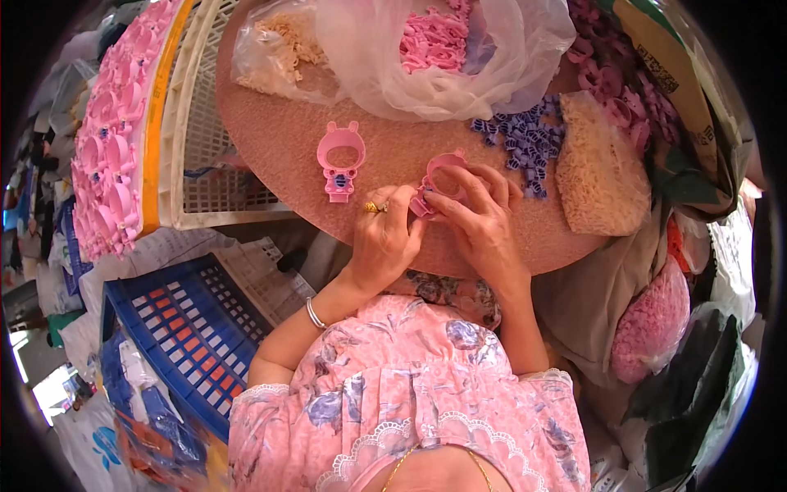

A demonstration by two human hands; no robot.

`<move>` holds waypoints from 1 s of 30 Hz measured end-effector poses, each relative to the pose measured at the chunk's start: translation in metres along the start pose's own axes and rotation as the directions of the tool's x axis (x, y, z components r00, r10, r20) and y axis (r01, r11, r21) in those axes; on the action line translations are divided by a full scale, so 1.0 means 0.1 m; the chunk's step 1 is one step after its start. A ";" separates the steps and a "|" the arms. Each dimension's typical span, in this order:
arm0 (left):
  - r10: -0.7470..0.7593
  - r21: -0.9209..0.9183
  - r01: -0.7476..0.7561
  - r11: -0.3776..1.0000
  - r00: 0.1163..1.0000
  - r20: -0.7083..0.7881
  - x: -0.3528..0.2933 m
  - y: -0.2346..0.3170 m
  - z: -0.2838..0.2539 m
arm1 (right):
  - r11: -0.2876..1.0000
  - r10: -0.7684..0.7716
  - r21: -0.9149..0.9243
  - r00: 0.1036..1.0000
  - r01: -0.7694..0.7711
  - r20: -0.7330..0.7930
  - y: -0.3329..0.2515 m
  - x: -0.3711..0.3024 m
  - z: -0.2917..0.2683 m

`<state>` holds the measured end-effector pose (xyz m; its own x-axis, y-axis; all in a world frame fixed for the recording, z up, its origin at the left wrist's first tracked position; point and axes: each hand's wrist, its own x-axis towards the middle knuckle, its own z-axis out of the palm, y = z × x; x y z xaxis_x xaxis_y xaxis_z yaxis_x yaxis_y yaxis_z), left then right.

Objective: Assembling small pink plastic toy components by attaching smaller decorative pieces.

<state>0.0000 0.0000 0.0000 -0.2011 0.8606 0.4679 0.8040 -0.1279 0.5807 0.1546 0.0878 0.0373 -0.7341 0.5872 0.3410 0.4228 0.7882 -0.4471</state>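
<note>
Near the six o'clock edge of the rounded, brownish tabletop (275, 143), a person works with both bare hands on a pink animal-eared frame (443, 158), held just above the surface. The left hand (384, 238), wearing a gold ring (375, 207), pinches the frame's lower end between thumb and forefinger. The right hand (488, 221) grips it from the other side, its fingers curled over the open hoop and a fingertip on the narrow lower part.

Clock positions run from this held frame. At nine o'clock lies a second pink frame (341, 134), flat, ears toward twelve, with a blue striped piece (341, 181) on its body. At twelve, a translucent white bag (369, 78) shows bright pink parts (433, 43); at ten, a clear bag holds beige bits (287, 49). Small blue pieces (531, 148) are heaped at two o'clock, touching a clear bag of pale bits (602, 176) at three. Farther out, a blue basket (176, 328) sits at eight.
</note>
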 end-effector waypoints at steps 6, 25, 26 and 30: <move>-0.020 -0.104 0.007 0.995 0.993 -0.120 -0.08 0.01 0.04 | 0.999 0.037 0.014 0.999 -0.037 0.007 -0.15 0.05 -0.11; -0.084 0.362 0.150 0.920 0.978 -0.191 0.13 -0.20 -0.19 | 0.939 0.286 -0.122 0.927 -0.321 -0.242 0.37 0.09 -0.04; -0.118 0.379 0.180 0.908 0.976 -0.181 0.11 -0.26 -0.18 | 0.951 0.296 -0.028 0.931 -0.309 -0.212 0.34 0.14 -0.10; -0.081 0.392 0.142 0.909 0.983 -0.167 0.07 -0.27 -0.16 | 0.945 0.107 -0.206 0.836 -0.253 -0.538 1.06 0.55 -0.56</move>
<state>-0.0320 0.0016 -0.0014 -0.3563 0.7734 0.5242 0.9217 0.1989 0.3331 0.1883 0.2140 0.0552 -0.2830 0.6744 0.6820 0.6951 0.6342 -0.3387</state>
